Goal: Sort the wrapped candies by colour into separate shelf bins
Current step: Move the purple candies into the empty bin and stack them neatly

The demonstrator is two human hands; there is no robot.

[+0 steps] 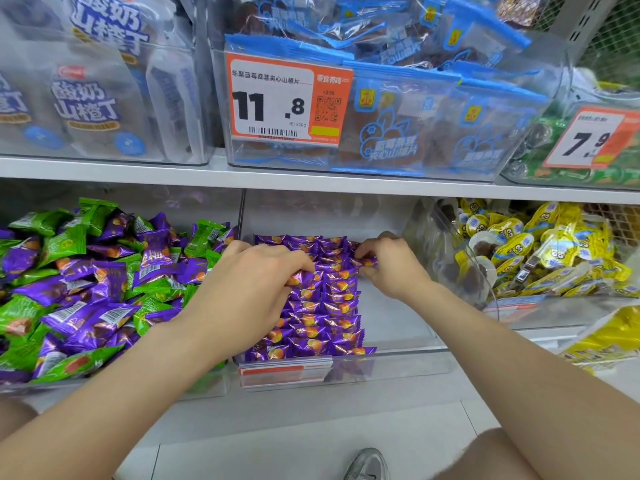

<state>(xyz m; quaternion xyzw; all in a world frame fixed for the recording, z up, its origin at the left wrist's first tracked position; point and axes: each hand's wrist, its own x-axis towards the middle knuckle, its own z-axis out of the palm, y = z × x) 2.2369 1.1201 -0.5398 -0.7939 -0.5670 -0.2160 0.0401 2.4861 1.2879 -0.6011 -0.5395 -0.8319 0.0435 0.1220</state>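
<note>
Right hand point(391, 268) has its fingertips point(360, 255) pinched narrow on a purple candy point(366, 262) at the far right end of the purple rows point(332, 317). The left hand point(256, 285) is curled down with its tips on the left side of those rows. I honestly can't tell if it's gripping a candy or just pressing the row to steady it. Looks to me like the step is slotting that candy into line, so I'd keep the pinch light and on the wrapper end. Lay it flat, facing the same way as its neighbours, and let the other hand brace the row so nothing slides. So the pinched candy sits right at the fingertips, touching the back of the stack, inside the clear middle bin point(401, 320). That bin has bare floor to the right of the rows. Further out, the left bin point(145, 384) is a jumble of purple mixed with green candies point(65, 244), so I'd guess loads are left to sort. The yellow packets point(554, 258) on the right are well apart from both hands.
</note>
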